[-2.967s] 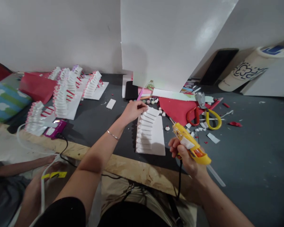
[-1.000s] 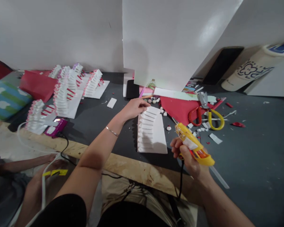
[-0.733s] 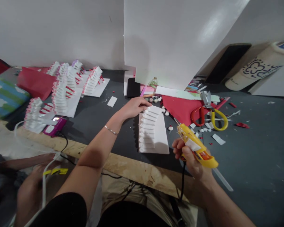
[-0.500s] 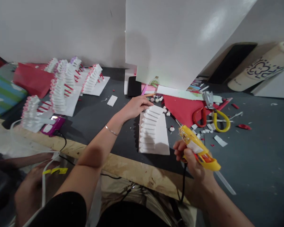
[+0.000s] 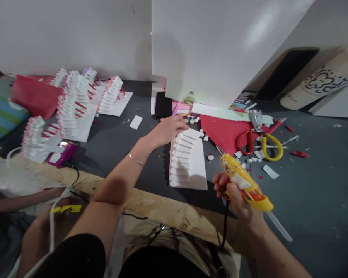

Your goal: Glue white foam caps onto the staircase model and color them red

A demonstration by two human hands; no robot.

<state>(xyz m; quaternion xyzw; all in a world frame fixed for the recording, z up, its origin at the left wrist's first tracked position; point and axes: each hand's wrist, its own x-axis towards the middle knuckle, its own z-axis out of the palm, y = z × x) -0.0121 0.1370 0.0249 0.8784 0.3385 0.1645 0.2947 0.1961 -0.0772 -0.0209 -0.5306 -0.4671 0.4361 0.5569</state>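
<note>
My left hand (image 5: 171, 130) has its fingertips pressed at the top edge of a row of white ribbed pieces (image 5: 181, 158), which curves along a white board (image 5: 198, 170). Whether those fingers pinch a small piece is hidden. My right hand (image 5: 234, 197) is wrapped round a yellow glue gun (image 5: 243, 181); its metal tip points up and left, right of the board. A clear glue stick (image 5: 280, 226) sticks out of its back. Small white round pieces (image 5: 193, 120) lie just beyond my left fingers.
Scissors (image 5: 258, 131) with red and yellow handles lie on red sheet (image 5: 220, 133) among scraps. A tumbler (image 5: 319, 85) stands back right. Similar ribbed models (image 5: 68, 116) and a purple power bank (image 5: 62, 153) are left. Another person's arm (image 5: 29, 199) shows lower left.
My left hand and the glue gun keep nearly the same places. The view has shifted slightly, and the other person's arm at lower left has moved a little.
</note>
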